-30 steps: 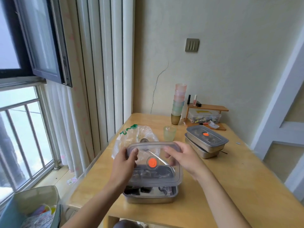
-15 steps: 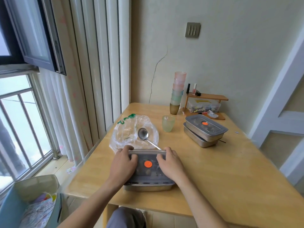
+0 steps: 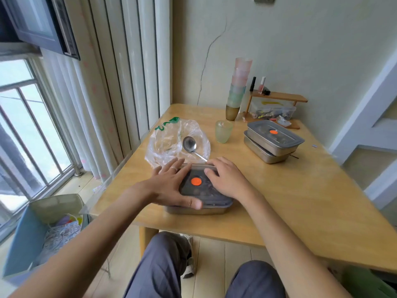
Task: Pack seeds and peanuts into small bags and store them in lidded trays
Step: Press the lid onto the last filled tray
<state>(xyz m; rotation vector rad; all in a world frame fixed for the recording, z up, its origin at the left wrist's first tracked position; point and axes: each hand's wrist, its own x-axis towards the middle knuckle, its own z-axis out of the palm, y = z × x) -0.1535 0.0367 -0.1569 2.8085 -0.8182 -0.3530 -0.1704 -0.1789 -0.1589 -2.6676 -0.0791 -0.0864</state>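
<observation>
A steel tray (image 3: 196, 210) sits near the table's front edge, covered by a clear grey lid (image 3: 198, 189) with an orange dot in its middle. Dark bagged contents show dimly through the lid. My left hand (image 3: 171, 184) lies flat on the lid's left side, fingers spread and straight. My right hand (image 3: 225, 179) presses on the lid's right side, fingertips bent at its far edge. Behind the tray lie a crumpled clear plastic bag (image 3: 169, 143) and a metal spoon (image 3: 191, 147).
Two more lidded steel trays (image 3: 272, 143) are stacked at the right back. A green cup (image 3: 223, 131), a tall stack of cups (image 3: 237, 91) and a small wooden shelf (image 3: 277, 96) stand by the wall. A bin (image 3: 43, 231) sits on the floor at left.
The lid, held tilted above the tray a second ago, now lies on it. Both hands came down with it and rest on top; my left hand has flattened out.
</observation>
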